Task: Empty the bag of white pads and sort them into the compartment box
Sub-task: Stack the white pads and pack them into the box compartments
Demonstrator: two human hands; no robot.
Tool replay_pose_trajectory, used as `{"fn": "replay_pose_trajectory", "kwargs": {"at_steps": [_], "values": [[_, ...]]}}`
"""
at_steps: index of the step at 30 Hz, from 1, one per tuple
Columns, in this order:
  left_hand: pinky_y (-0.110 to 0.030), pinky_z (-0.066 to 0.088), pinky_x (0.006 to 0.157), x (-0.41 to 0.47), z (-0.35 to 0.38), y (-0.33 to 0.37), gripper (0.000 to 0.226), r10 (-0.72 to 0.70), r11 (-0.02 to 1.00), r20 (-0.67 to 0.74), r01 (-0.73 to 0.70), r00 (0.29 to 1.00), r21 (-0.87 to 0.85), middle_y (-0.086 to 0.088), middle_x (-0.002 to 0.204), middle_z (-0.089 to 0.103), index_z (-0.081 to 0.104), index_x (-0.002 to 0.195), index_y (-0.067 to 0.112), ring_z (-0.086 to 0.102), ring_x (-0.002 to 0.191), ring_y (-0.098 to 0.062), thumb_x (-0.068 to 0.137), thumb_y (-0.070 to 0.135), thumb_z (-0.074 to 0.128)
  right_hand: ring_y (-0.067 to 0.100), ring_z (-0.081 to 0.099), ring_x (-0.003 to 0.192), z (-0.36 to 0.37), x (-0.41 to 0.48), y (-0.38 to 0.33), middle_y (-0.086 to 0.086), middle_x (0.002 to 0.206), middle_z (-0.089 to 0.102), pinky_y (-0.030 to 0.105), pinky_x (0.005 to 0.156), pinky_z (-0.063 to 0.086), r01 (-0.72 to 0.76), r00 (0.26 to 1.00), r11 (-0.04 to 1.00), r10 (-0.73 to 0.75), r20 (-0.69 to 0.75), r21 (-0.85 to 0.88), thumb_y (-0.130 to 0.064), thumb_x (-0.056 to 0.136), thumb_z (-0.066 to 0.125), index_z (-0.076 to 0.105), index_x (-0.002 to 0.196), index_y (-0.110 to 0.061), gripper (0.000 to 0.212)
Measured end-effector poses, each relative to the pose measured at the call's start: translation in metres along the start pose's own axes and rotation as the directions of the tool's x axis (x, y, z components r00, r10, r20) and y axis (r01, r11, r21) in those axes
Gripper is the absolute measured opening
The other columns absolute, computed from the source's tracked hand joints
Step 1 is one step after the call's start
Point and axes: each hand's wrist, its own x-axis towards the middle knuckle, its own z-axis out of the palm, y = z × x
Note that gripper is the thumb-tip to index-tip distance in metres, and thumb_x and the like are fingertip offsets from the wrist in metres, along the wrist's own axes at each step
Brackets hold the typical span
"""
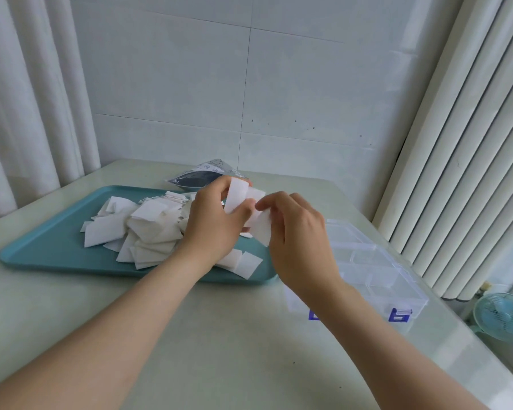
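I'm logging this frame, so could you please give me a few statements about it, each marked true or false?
1. The white pads lie heaped on a teal tray. True.
2. The compartment box is left of the tray. False: it is on the right.
3. The left hand and right hand both hold pads. True.
4. The bag lies inside the box. False: it lies behind the tray.

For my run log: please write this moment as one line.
both hands: left hand, right hand hold pads | pile on tray | box empty
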Motion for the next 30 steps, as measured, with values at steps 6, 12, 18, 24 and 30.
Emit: {"fn": "replay_pose_trajectory", "kwargs": {"at_steps": [6,12,18,24,30], "values": [[-0.042,0.065,0.076,-0.009,0.008,0.004,0.017,-0.171,0.959,0.271,0.224,0.947,-0.176,-0.004,0.103,0.079,0.075,0.111,0.019,0.076,0.096,-0.022,0.099,0.011,0.066,0.005,0.054,0.079,-0.005,0.008,0.022,-0.001,0.101,0.072,0.008,0.072,0.039,0.021,1.000,1.000,-0.021,-0.021,0.021,-0.003,0.100,0.053,0.067,0.120,-0.017,0.028],[-0.043,0.065,0.079,-0.010,0.013,-0.001,0.022,-0.233,0.920,0.339,0.320,0.912,-0.229,-0.010,0.110,0.077,0.074,0.116,0.018,0.075,0.102,-0.025,0.102,0.009,0.059,-0.001,0.060,0.078,-0.010,0.011,0.034,-0.006,0.096,0.072,0.002,0.072,0.038,0.004,1.000,1.000,-0.004,-0.019,0.019,-0.001,0.094,0.063,0.078,0.105,-0.020,0.026],[-0.046,0.063,0.078,-0.007,0.012,-0.005,0.032,-0.276,0.876,0.350,0.384,0.895,-0.292,-0.011,0.117,0.075,0.074,0.114,0.017,0.073,0.107,-0.032,0.099,0.000,0.051,0.002,0.063,0.077,-0.015,0.013,0.035,-0.009,0.099,0.066,0.004,0.068,0.041,-0.038,0.999,0.996,0.041,-0.031,0.085,-0.012,0.090,0.077,0.079,0.105,-0.026,0.021],[-0.048,0.063,0.078,-0.005,0.011,-0.007,0.027,-0.298,0.849,0.325,0.405,0.897,-0.339,-0.021,0.114,0.072,0.070,0.113,0.005,0.074,0.100,-0.036,0.098,0.000,0.048,-0.001,0.063,0.078,-0.015,0.014,0.039,-0.014,0.099,0.069,0.002,0.068,0.040,-0.067,0.997,0.998,0.066,0.030,0.020,-0.023,0.096,0.072,0.076,0.114,-0.023,0.018],[-0.047,0.063,0.087,-0.003,0.016,-0.012,0.018,-0.350,0.834,0.288,0.436,0.891,-0.337,-0.024,0.114,0.072,0.071,0.107,0.004,0.074,0.104,-0.035,0.101,0.011,0.055,0.003,0.068,0.078,-0.015,0.014,0.043,-0.021,0.081,0.071,0.024,0.077,0.057,-0.176,0.982,0.979,0.169,0.079,0.101,-0.022,0.094,0.073,0.075,0.097,-0.024,0.004]]}}
